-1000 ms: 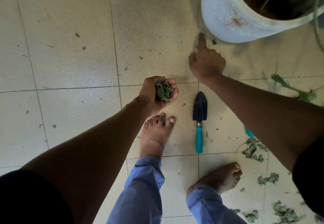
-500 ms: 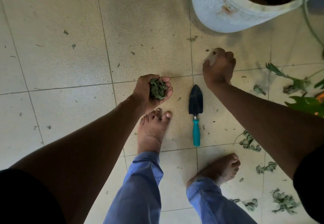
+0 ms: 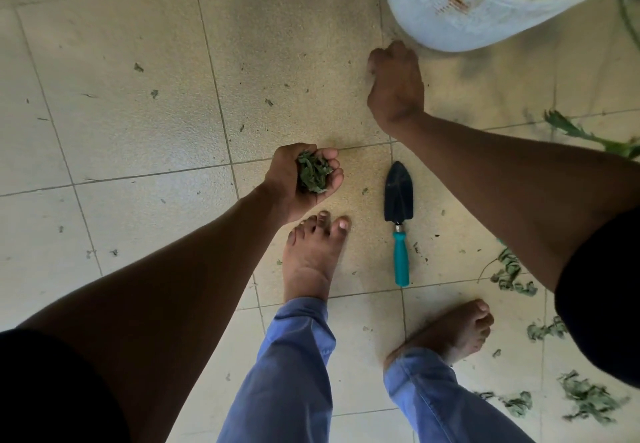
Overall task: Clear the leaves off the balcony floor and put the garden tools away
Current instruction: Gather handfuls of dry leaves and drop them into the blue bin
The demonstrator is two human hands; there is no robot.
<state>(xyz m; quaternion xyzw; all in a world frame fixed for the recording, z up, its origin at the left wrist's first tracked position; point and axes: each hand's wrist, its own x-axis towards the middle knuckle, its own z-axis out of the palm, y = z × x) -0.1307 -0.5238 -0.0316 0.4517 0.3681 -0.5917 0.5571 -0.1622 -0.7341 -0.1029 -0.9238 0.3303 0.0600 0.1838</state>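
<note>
Leaves fill the cupped left hand above the tiles.

Open tile floor on the left, only small leaf bits there, easy pass. Ahead-right the white pot blocks. Trowel lies between the feet line & right arm; leaf clumps crowd bottom right.

Matt, finely speckled beige tiles with thin grout lines. Trowel: dark matt blade, dusty; short bright metal collar; smooth teal handle, plastic in look. Large white pot: smooth wall, scuffed, one rust-coloured stain. Dry, crumpled dull-green leaves. Soft blue woven cloth trousers, matt.
</note>
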